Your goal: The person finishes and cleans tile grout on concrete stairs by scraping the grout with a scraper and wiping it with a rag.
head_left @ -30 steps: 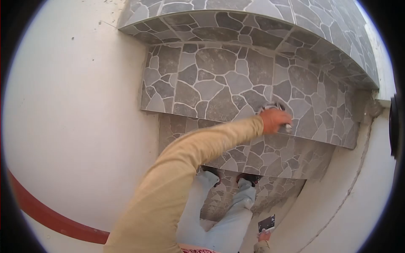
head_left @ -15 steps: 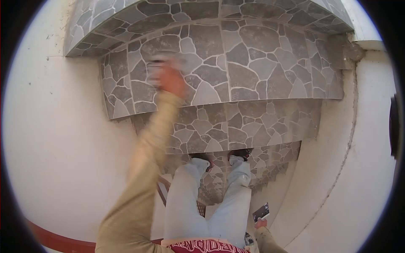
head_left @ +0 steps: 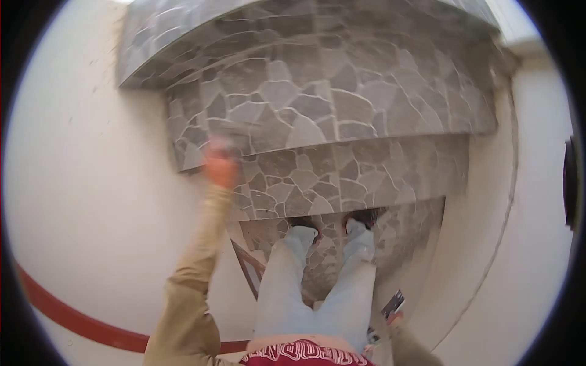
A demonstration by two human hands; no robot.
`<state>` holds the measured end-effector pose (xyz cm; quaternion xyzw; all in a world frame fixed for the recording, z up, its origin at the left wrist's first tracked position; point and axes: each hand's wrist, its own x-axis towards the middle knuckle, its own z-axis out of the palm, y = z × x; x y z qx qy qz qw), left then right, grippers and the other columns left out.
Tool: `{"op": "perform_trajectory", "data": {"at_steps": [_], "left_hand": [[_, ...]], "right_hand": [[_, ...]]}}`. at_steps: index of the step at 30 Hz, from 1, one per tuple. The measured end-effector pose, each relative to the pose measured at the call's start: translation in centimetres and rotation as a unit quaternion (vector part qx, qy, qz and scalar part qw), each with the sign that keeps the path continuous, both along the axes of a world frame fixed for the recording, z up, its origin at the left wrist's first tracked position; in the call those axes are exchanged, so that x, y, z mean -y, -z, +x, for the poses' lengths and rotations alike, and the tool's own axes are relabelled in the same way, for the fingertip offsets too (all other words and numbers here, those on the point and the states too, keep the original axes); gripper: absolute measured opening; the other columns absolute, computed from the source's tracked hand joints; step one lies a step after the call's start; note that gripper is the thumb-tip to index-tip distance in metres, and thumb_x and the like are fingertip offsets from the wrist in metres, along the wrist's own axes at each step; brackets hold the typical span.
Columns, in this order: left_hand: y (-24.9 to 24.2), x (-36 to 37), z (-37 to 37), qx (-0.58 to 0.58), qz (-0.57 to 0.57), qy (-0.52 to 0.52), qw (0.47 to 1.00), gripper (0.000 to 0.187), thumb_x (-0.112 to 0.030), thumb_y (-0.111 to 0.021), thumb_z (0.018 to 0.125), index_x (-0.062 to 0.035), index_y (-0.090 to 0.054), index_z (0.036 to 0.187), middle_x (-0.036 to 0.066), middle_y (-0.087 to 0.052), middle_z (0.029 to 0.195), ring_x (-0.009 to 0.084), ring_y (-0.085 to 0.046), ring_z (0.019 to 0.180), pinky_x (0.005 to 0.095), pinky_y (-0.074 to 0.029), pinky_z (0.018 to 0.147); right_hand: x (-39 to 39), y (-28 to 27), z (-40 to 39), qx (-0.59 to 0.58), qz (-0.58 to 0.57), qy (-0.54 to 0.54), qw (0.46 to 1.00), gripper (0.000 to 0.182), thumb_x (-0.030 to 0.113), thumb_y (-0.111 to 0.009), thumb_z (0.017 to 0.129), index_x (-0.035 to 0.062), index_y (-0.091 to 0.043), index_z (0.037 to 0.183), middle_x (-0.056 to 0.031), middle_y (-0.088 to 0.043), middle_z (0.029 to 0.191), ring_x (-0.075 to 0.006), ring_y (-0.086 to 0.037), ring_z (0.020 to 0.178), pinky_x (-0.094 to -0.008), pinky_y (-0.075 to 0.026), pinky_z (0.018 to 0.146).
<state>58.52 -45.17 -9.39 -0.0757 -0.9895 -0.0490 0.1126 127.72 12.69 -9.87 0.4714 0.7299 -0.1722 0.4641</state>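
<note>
My left hand [head_left: 221, 165], badly smeared by motion, is over the left front edge of the upper stone-patterned step [head_left: 305, 131]. It looks closed, with a faint blurred flat shape [head_left: 238, 130] just beyond the fingers; its kind is not clear. Low at my right side, my right hand [head_left: 395, 318] is closed on a small flat, dark rectangular piece with a pale edge [head_left: 394, 304]. Whether that piece is a tool blade cannot be made out.
Curved steps with grey stone-look tiles rise ahead, below a higher step [head_left: 262, 27]. My shoes [head_left: 364, 218] stand on a lower tread. Pale walls [head_left: 79, 183] flank both sides. A red-brown curved band [head_left: 85, 320] runs at lower left. A dark object [head_left: 571, 183] is at the far right.
My left hand has swept from the middle of the step's left part toward me and slightly left, to its front edge. My right hand still holds the flat dark piece. The view has shifted slightly.
</note>
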Motion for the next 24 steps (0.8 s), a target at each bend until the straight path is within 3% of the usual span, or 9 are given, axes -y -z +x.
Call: {"op": "perform_trajectory", "data": {"at_steps": [3,6,7,10,11,13,16,19,24], "left_hand": [[0.4,12.2,-5.7,0.026,0.280,-0.223,0.933,0.029,-0.017,-0.053,0.100,0.0035,-0.064,0.117,0.021,-0.069,0.108,0.0359,-0.064,0.100,0.0432,-0.049,0.090],[11.9,13.8,-7.3,0.141,0.072,-0.133,0.978,0.043,-0.027,-0.053,0.100,0.0025,-0.058,0.130,0.025,-0.065,0.122,0.0384,-0.061,0.114,0.0452,-0.045,0.101],[17.2,8.1,-6.7,0.018,-0.062,-0.095,0.993,0.042,-0.024,-0.055,0.095,-0.0030,-0.058,0.132,0.023,-0.055,0.138,0.0374,-0.053,0.125,0.0491,-0.042,0.105],[12.2,-19.9,-6.1,0.071,-0.038,-0.171,0.982,0.053,-0.024,-0.061,0.084,-0.0201,-0.056,0.137,0.016,-0.046,0.148,0.0381,-0.041,0.135,0.0533,-0.033,0.109],[11.6,-27.8,-5.0,-0.022,0.137,0.015,0.990,0.048,-0.023,-0.059,0.085,-0.0194,-0.059,0.133,0.016,-0.047,0.147,0.0368,-0.041,0.134,0.0563,-0.031,0.109],[10.2,-43.3,-1.3,0.067,0.143,0.142,0.977,0.043,-0.019,-0.055,0.087,-0.0139,-0.062,0.129,0.015,-0.054,0.139,0.0337,-0.050,0.128,0.0485,-0.041,0.103],[6.0,-57.9,5.3,0.452,0.498,0.295,0.679,0.025,-0.003,-0.058,0.085,-0.0113,-0.067,0.107,0.019,-0.071,0.102,0.0370,-0.067,0.099,0.0433,-0.053,0.087],[0.0,-58.4,9.3,0.463,0.578,0.179,0.648,0.028,-0.008,-0.062,0.089,-0.0131,-0.060,0.117,0.023,-0.069,0.105,0.0443,-0.063,0.103,0.0446,-0.053,0.086],[-3.6,-34.0,3.6,0.303,0.589,0.059,0.747,0.026,-0.023,-0.059,0.096,-0.0039,-0.064,0.113,0.017,-0.064,0.108,0.0333,-0.064,0.099,0.0428,-0.051,0.086]], "right_hand": [[2.2,-0.9,-2.6,0.070,0.054,0.148,0.985,0.027,0.015,-0.062,0.088,0.0000,-0.066,0.110,-0.0191,-0.071,0.091,-0.0308,-0.072,0.081,-0.0432,-0.056,0.058],[2.8,-0.9,-6.2,0.118,0.003,0.200,0.973,0.031,0.015,-0.061,0.090,0.0011,-0.063,0.118,-0.0183,-0.070,0.097,-0.0309,-0.071,0.082,-0.0451,-0.056,0.056],[2.7,-0.9,-7.1,0.118,0.002,0.203,0.972,0.031,0.015,-0.061,0.090,0.0011,-0.063,0.118,-0.0183,-0.070,0.097,-0.0309,-0.071,0.082,-0.0451,-0.056,0.056],[1.8,-0.5,-9.0,0.012,-0.043,0.324,0.945,0.030,0.014,-0.059,0.092,0.0013,-0.061,0.119,-0.0167,-0.068,0.096,-0.0315,-0.068,0.070,-0.0441,-0.056,0.050],[1.9,-0.4,-9.6,-0.023,-0.055,0.362,0.930,0.027,0.013,-0.059,0.093,0.0008,-0.060,0.116,-0.0162,-0.067,0.095,-0.0312,-0.067,0.068,-0.0428,-0.056,0.049],[1.3,-0.2,-9.6,-0.059,-0.067,0.391,0.916,0.024,0.012,-0.058,0.093,0.0002,-0.060,0.114,-0.0157,-0.066,0.093,-0.0308,-0.066,0.065,-0.0414,-0.057,0.047],[-0.4,0.8,-11.2,-0.097,-0.082,0.378,0.917,0.024,0.013,-0.059,0.094,-0.0012,-0.057,0.113,-0.0156,-0.064,0.092,-0.0302,-0.065,0.065,-0.0407,-0.058,0.046],[-2.1,-0.1,-10.9,-0.087,-0.028,0.420,0.903,0.029,0.014,-0.059,0.094,0.0000,-0.053,0.119,-0.0176,-0.065,0.097,-0.0333,-0.067,0.070,-0.0434,-0.058,0.047],[-3.8,-1.8,-5.4,-0.068,-0.011,0.433,0.899,0.035,0.014,-0.058,0.092,0.0009,-0.051,0.124,-0.0207,-0.065,0.108,-0.0380,-0.070,0.087,-0.0510,-0.060,0.053]]}}
